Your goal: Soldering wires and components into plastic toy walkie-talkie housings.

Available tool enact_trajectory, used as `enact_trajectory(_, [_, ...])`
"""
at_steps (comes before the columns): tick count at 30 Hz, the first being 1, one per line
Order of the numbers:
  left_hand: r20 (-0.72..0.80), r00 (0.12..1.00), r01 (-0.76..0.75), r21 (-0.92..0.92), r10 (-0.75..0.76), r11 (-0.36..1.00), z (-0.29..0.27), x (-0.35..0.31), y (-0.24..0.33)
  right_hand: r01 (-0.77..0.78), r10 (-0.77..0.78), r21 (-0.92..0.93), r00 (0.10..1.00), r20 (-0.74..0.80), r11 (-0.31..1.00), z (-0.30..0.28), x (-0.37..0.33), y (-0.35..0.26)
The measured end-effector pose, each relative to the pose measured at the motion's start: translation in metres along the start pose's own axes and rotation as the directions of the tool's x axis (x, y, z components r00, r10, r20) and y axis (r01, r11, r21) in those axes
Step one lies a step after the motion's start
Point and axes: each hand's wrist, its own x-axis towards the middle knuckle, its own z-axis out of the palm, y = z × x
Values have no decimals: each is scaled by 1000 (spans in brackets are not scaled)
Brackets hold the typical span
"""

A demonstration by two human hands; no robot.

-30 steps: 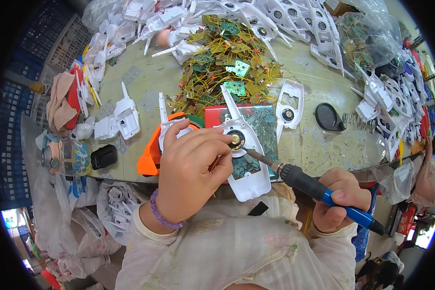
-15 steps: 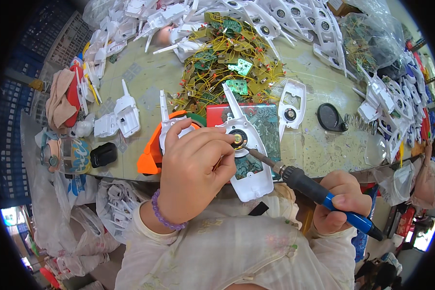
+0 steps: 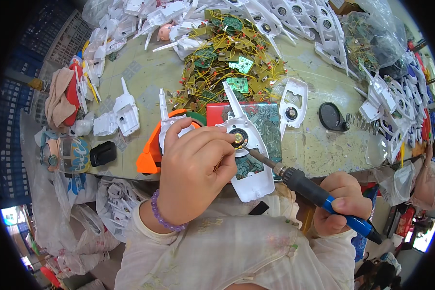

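A blue and black soldering iron (image 3: 319,192) is gripped in my right hand (image 3: 344,202). Its tip touches or nearly touches the rim of a round speaker (image 3: 238,138) set in a white plastic housing half (image 3: 254,186). My left hand (image 3: 195,169), a purple bead bracelet on its wrist, is closed with fingertips at the speaker's left edge; whatever they pinch is hidden. Beneath the housing lies a red-edged board (image 3: 218,114) with green circuit pieces. Behind my left fingers are another white housing piece (image 3: 163,108) and an orange tool or holder (image 3: 150,157).
Wired circuit boards (image 3: 227,63) are heaped beyond the work. White housings (image 3: 299,19) pile along the far edge. At right lie a housing with speaker (image 3: 292,106), a black oval part (image 3: 330,117) and a spring (image 3: 360,123); at left, a clear bottle (image 3: 72,153) near the table edge.
Both hands, the soldering iron and the housing stay almost in place. The whole view has shifted very slightly.
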Motion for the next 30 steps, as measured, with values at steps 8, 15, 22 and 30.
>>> enact_trajectory(8, [-8,999,-37,17,37,999,0,0,-1,20,-21,-13,996,-82,1000,1,-3,1])
enact_trajectory(15, [-6,999,-43,20,43,999,0,1,-1,-9,9,-14,1000,-27,1000,0,-2,-1])
enact_trajectory(22, [-16,999,-44,20,44,999,0,0,-1,12,-11,9,996,-85,1000,2,-5,1])
enact_trajectory(30, [-2,1000,-26,5,26,1000,0,1,0,-6,19,38,940,-341,999,9,-20,3])
